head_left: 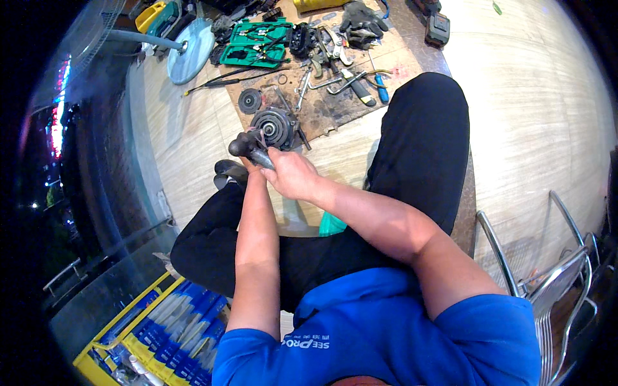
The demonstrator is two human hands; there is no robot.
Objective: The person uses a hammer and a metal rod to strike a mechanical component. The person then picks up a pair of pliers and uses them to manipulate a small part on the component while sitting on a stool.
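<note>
My right hand (293, 175) is wrapped round the dark handle of a hammer. The rounded metal head of the hammer (242, 144) is raised in front of a round grooved metal pulley (275, 128), which belongs to a dark machine part. My left hand (250, 165) reaches in under the hammer, close to the pulley's near edge. Its fingers are mostly hidden behind the hammer, so what they hold does not show. A smaller dark ring-shaped part (250, 100) lies just beyond the pulley, to its left.
A stained board (328, 116) bears spanners, pliers, a blue-handled screwdriver (382, 89), dark gloves (362, 26) and a green tool case (257, 42). A fan's round base (192, 51) stands at far left. A cordless tool battery (438, 29) is far right. A metal chair (547, 283) stands at right.
</note>
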